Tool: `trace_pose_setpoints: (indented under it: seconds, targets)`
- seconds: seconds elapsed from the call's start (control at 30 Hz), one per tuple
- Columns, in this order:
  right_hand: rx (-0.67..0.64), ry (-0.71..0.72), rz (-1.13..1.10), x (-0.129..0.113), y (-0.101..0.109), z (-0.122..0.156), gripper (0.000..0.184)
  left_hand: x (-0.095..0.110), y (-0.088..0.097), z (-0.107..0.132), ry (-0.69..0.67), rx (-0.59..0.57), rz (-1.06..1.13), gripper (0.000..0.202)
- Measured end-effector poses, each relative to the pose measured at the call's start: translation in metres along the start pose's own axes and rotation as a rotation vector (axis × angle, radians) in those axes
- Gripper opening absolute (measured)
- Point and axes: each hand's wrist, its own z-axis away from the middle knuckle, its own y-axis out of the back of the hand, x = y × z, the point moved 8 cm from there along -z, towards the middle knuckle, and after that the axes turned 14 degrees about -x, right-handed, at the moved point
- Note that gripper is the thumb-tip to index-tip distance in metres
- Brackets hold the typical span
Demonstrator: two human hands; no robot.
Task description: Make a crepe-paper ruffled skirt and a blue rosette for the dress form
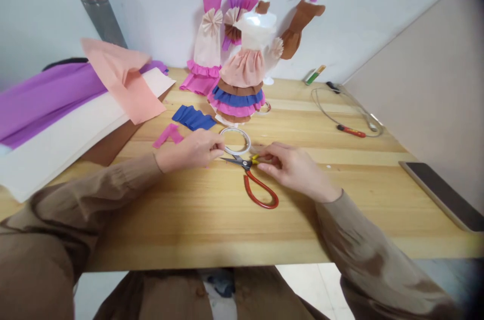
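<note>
My left hand [196, 147] is closed, its fingertips pinched at the left edge of a roll of white tape [248, 144]. Just to the right, my right hand [295, 166] has curled fingers beside a small yellow piece [254, 159]. A faint pale strip shows between the roll and these fingers; what they grip is hard to make out. Scissors with a red looped handle [269, 205] lie below the roll, blades pointing left and partly apart. Their other handle is hidden near my right hand. Close behind my left hand lie a pleated blue strip [193, 117] and a pink scrap [169, 134].
A dress form in a tiered paper dress [242, 65] stands behind the roll, with several others against the wall. Crepe paper sheets [56, 98] cover the left side. On the right are a cable with a red handle [351, 131], a green tube [315, 74] and a phone [446, 191].
</note>
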Motion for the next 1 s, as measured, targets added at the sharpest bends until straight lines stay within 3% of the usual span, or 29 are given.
trace_pose_setpoints:
  seconds: [0.03, 0.13, 0.3, 0.4, 0.53, 0.77, 1.0]
  targets:
    - [-0.041, -0.002, 0.050, -0.005, -0.004, 0.002, 0.032, -0.004, -0.011, 0.002, 0.035, -0.042, 0.035, 0.020]
    - [-0.113, 0.010, 0.154, -0.015, -0.011, 0.007, 0.052, -0.006, -0.028, 0.004, 0.072, -0.003, 0.085, 0.017]
    - [-0.191, 0.077, 0.172, -0.020, -0.017, 0.011, 0.047, -0.010, -0.031, 0.002, 0.088, 0.141, 0.007, 0.016]
    - [-0.201, 0.092, 0.183, -0.019, -0.018, 0.011, 0.046, -0.008, -0.032, 0.000, -0.044, 0.056, -0.024, 0.030]
    - [-0.182, 0.107, 0.209, -0.020, -0.019, 0.011, 0.049, -0.011, -0.033, -0.002, -0.120, -0.051, -0.053, 0.024]
    - [-0.227, 0.030, 0.286, -0.020, -0.021, 0.015, 0.047, 0.000, -0.039, -0.001, -0.198, 0.011, -0.191, 0.024]
    - [-0.249, 0.062, 0.283, -0.023, -0.025, 0.021, 0.052, -0.001, -0.036, -0.001, -0.111, 0.030, -0.171, 0.026]
